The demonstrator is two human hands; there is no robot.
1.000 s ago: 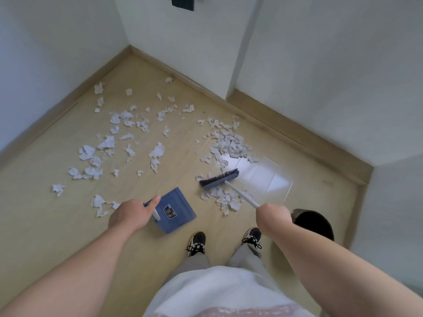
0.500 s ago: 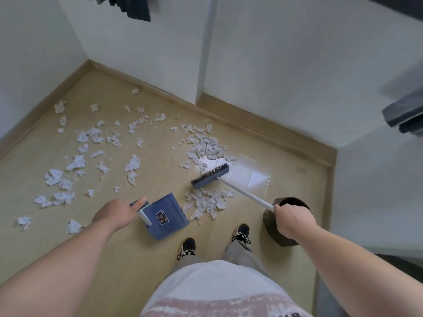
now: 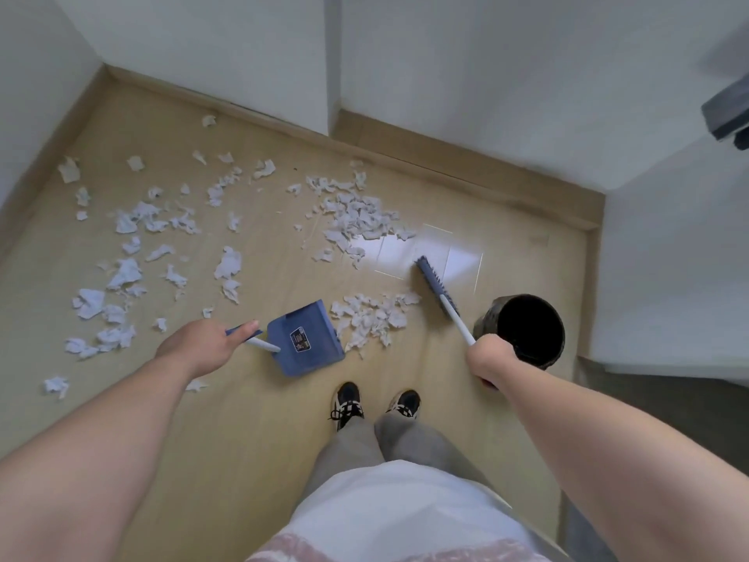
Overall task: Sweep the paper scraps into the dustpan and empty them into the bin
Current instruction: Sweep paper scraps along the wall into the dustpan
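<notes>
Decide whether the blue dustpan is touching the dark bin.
Apart. The head view shows the dustpan and the bin separated by bare floor and a pile of paper scraps.

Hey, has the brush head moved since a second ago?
Yes. The brush head has swung right: it was above the small scrap pile and now lies on that pile's right side, closer to the bin.
</notes>
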